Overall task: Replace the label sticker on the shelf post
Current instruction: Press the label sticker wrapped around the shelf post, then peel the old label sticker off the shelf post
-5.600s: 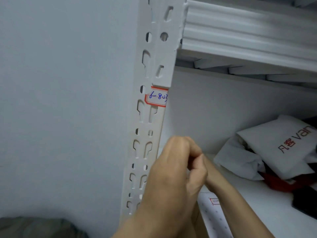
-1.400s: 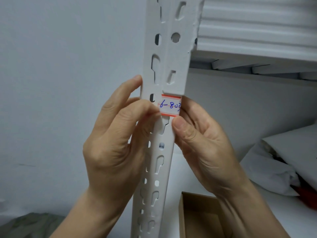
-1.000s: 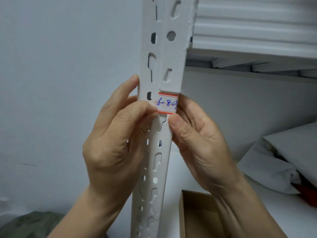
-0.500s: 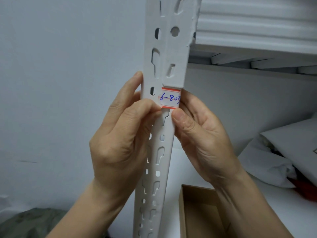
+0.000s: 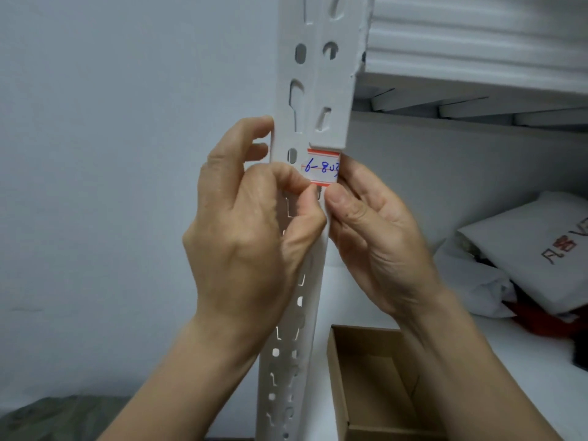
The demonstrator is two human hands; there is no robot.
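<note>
Label sticker [image 5: 322, 168] sat on the front face of the white slotted shelf post [image 5: 313, 100], directly under the lower edge of an overlapping bracket plate. Sticker white with red bands top and bottom; blue handwriting read roughly "6-80", last character cut off at the post's right edge. Left hand [image 5: 251, 237] pinched the sticker's lower left corner between thumb and forefinger, other fingers hooked round the post's left edge. Right hand [image 5: 378, 246] gripped the post's right edge, thumb just below the sticker. Left of the post: bare wall. Right: shelf [image 5: 515, 370] with open cardboard box [image 5: 366, 386] near, white bags [image 5: 541, 249] with partly legible red print farther.
</note>
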